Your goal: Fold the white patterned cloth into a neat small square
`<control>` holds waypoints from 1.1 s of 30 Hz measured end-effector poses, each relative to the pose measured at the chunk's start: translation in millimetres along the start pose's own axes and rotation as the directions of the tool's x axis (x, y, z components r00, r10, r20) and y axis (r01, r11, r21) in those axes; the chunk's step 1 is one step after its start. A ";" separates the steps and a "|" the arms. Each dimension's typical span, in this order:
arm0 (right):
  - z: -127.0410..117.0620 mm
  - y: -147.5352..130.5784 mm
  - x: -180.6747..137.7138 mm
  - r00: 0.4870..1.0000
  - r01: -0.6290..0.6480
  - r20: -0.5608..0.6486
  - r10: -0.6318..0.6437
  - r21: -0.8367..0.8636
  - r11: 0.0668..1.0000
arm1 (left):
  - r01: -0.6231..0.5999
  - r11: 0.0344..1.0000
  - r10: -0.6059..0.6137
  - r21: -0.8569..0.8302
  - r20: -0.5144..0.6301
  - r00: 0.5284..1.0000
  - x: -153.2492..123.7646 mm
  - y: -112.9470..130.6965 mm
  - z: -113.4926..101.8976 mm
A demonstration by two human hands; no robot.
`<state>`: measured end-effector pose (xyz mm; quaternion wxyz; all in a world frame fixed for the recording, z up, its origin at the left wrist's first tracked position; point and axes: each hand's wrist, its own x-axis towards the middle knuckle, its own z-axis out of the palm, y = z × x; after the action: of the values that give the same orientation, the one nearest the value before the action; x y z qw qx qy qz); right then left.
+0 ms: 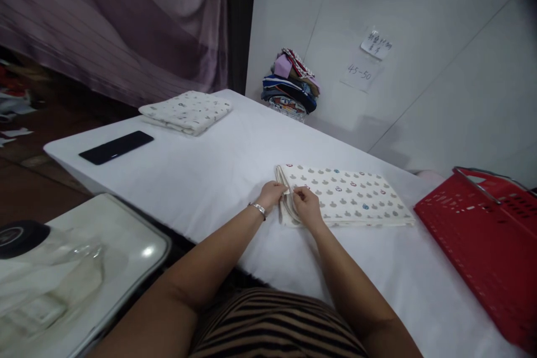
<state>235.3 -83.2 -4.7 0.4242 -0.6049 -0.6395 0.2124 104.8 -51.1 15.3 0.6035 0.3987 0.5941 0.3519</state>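
A folded cream cloth (pixel 352 196) with small grey, red and blue prints lies flat on the white-covered table (pixel 235 162). At its left end, my left hand (pixel 272 196), with a bracelet at the wrist, pinches the edge of a layer. Just right of it, my right hand (pixel 307 206) has its fingers closed on the same end, where a layer is lifted and curls up between the hands. The fingertips of the right hand are partly hidden by the cloth.
Another folded printed cloth (pixel 187 112) and a black phone (pixel 116 147) lie toward the table's left end. A red plastic basket (pixel 482 246) stands at the right. Folded clothes (pixel 289 86) are stacked by the wall. A white surface (pixel 130 235) with a plastic bag is at lower left.
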 end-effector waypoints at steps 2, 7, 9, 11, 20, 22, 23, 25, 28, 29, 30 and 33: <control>0.0 -0.4 -0.6 1.000 -0.005 -0.011 0.005 0.005 1.000 | 0.013 1.000 -0.012 -0.012 0.042 0.999 -0.3 1.6 1.0; 1.3 0.0 -1.4 1.000 0.010 0.006 -0.010 -0.008 1.000 | 0.033 0.999 -0.034 0.004 0.108 0.994 3.3 1.8 2.2; 1.1 0.0 -1.1 1.000 0.009 0.006 -0.009 -0.034 0.999 | 0.032 0.999 -0.034 0.022 0.099 0.995 4.3 0.5 2.2; -0.1 -0.8 -0.6 1.000 0.013 -0.007 -0.014 -0.063 0.998 | 0.025 0.999 -0.029 0.040 0.085 0.996 4.6 -1.0 1.5; -2.4 -15.0 -3.0 0.990 0.089 0.127 -0.062 -0.219 0.972 | -0.056 0.996 0.053 0.074 0.047 0.998 3.7 -6.7 -1.2; -1.8 -17.3 -4.4 0.986 0.070 0.165 -0.033 -0.224 0.972 | -0.068 0.994 0.066 0.080 0.030 0.997 3.6 -7.7 -0.2; -1.5 -17.4 -4.9 0.985 0.062 0.169 -0.023 -0.224 0.973 | -0.068 0.994 0.066 0.081 0.023 0.998 3.4 -7.8 0.2; -1.4 -15.2 -5.4 0.986 0.056 0.166 -0.022 -0.204 0.977 | -0.058 0.995 0.057 0.082 0.017 0.998 2.4 -7.1 0.9; -2.8 -8.3 -4.1 0.993 0.004 0.121 0.004 -0.066 0.998 | -0.040 0.996 0.038 0.074 0.023 0.999 -0.4 -4.2 0.6; -3.7 -6.1 -3.4 0.995 -0.027 0.098 0.027 0.002 1.000 | -0.031 0.998 0.029 0.059 0.030 0.999 -1.4 -3.1 0.2; -4.9 -4.4 -2.6 0.996 -0.057 0.076 0.052 0.066 0.996 | -0.021 0.999 0.020 0.039 0.042 0.999 -2.3 -2.2 -0.3; -8.2 -2.6 -1.2 0.995 -0.099 0.032 0.095 0.168 0.981 | -0.006 1.000 0.006 0.009 0.063 0.998 -2.9 -1.8 -1.5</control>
<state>240.2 -86.7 1.5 0.4556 -0.5945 -0.5940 0.2935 103.0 -54.5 14.9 0.6192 0.4142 0.5749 0.3383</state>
